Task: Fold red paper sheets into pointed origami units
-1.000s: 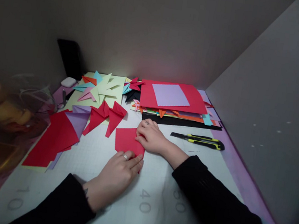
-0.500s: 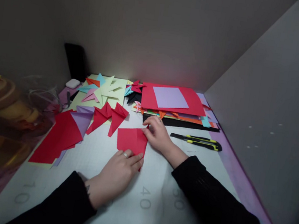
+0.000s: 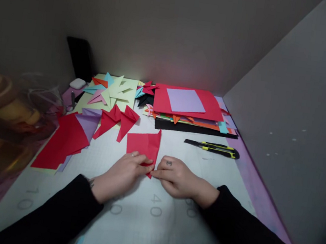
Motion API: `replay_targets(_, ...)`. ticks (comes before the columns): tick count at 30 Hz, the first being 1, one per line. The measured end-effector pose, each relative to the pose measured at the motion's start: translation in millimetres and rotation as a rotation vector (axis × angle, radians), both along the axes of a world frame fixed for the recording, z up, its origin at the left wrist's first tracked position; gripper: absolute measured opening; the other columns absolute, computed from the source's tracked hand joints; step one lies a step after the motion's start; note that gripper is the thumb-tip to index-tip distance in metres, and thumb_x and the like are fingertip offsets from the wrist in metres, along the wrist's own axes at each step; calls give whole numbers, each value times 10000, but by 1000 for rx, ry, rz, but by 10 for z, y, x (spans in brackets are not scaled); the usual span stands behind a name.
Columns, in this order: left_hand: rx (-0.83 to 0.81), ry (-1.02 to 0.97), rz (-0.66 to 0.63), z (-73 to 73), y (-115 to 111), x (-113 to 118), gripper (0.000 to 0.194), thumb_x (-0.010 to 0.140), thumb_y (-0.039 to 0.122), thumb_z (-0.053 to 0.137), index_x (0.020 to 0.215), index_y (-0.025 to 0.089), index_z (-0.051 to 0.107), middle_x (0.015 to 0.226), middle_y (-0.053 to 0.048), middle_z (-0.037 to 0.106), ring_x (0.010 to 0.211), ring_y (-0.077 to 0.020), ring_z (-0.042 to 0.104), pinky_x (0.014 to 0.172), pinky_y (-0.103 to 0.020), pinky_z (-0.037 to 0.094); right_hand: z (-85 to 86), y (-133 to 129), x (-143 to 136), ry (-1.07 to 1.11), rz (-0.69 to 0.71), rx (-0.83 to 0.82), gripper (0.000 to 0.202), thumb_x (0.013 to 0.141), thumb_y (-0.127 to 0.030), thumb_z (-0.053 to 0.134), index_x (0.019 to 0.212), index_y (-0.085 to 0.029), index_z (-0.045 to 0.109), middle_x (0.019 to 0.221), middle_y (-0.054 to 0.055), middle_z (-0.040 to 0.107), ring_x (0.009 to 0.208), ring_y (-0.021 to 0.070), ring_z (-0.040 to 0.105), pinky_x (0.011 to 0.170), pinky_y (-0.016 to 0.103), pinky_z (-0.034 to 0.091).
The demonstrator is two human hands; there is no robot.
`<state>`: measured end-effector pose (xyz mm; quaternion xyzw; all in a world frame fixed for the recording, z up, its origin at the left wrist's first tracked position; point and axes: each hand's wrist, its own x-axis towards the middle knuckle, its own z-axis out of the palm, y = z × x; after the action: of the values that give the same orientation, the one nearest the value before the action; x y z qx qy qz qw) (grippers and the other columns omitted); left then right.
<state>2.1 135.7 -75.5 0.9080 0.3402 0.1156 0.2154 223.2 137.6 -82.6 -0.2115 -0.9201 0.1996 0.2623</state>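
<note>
A red sheet of origami paper lies on the white mat, its right side folded over and a small point standing up at the top right corner. My left hand presses on its lower part, fingers bent and gripping near the folded edge. At the lower end of that edge, the closed fingers of my right hand pinch the paper, close to the left fingertips. The bottom corner of the sheet is partly hidden by the fingers. Two folded red pieces lie just behind and to the left.
Red and purple sheets lie at left. Folded paper shapes rest on pale green paper behind. A paper stack stands at the back, a yellow-and-black utility knife at right. A phone leans against the wall; a blurred container is far left.
My right hand has come down from the top right corner to the lower end of the folded edge. My left hand has stayed on the lower part of the sheet.
</note>
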Motion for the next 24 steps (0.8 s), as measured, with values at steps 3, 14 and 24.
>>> replay_targets(3, -6, -16, -5, -23, 2, -7, 270, 940, 167, 451, 1079, 221, 675, 991, -66, 639, 852, -185, 533, 763, -321, 427, -14, 11, -6, 12, -2, -17, 384, 767, -58, 441, 1047, -207, 659, 770, 59, 620, 728, 186, 530, 673, 326, 489)
replay_targets(14, 7, -55, -18, -28, 13, -7, 256, 936, 185, 461, 1050, 224, 687, 993, -69, 646, 837, -188, 538, 743, -326, 436, -28, 24, 16, -86, 42, -32, 381, 770, -63, 430, 1027, -186, 682, 708, 49, 620, 738, 193, 524, 707, 339, 464)
replay_targets(24, -42, -2, -15, 20, 18, -6, 280, 920, 152, 469, 1111, 222, 661, 1018, -74, 642, 879, -197, 545, 779, -337, 438, -19, 20, 73, -35, 90, -17, 407, 772, -61, 431, 1085, -205, 648, 779, 40, 634, 763, 174, 523, 764, 348, 451)
